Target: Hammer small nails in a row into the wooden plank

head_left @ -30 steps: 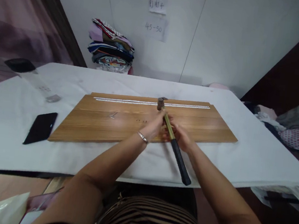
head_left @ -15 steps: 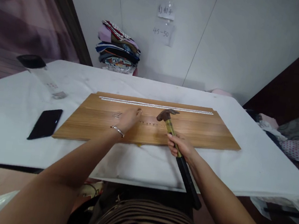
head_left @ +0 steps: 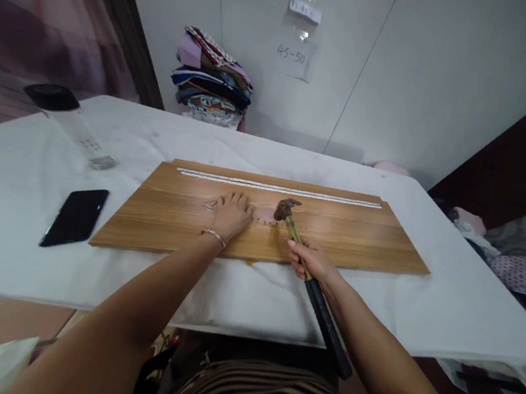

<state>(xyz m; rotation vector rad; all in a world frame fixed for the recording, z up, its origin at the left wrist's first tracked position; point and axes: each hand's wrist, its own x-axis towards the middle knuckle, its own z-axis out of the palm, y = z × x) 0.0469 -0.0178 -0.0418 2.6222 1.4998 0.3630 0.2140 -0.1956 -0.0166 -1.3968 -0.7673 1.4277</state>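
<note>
My right hand (head_left: pixel 310 259) is wrapped round the handle of a claw hammer (head_left: pixel 295 230), below its rusty head. The hammer head sits over a row of small nails (head_left: pixel 264 221) in the wooden board (head_left: pixel 168 227); whether it touches them I cannot tell. My left hand (head_left: pixel 233 214) lies flat on the board with fingers spread, a bracelet at its wrist. Just left of those fingers is a small group of loose nails (head_left: pixel 209 205). Two white marked strips (head_left: pixel 278 188) run along the board's far edge.
A black phone (head_left: pixel 74 217) lies left of the board on the white-covered table (head_left: pixel 137 287). Behind it stands a clear container with a black top (head_left: pixel 52 96). Folded clothes (head_left: pixel 212 82) are stacked by the wall, under paper notes (head_left: pixel 295 57).
My left hand has gone from bunched fingers to lying flat and spread on the board. The hammer head has come down and slightly left, over the nail row. The view has shifted slightly.
</note>
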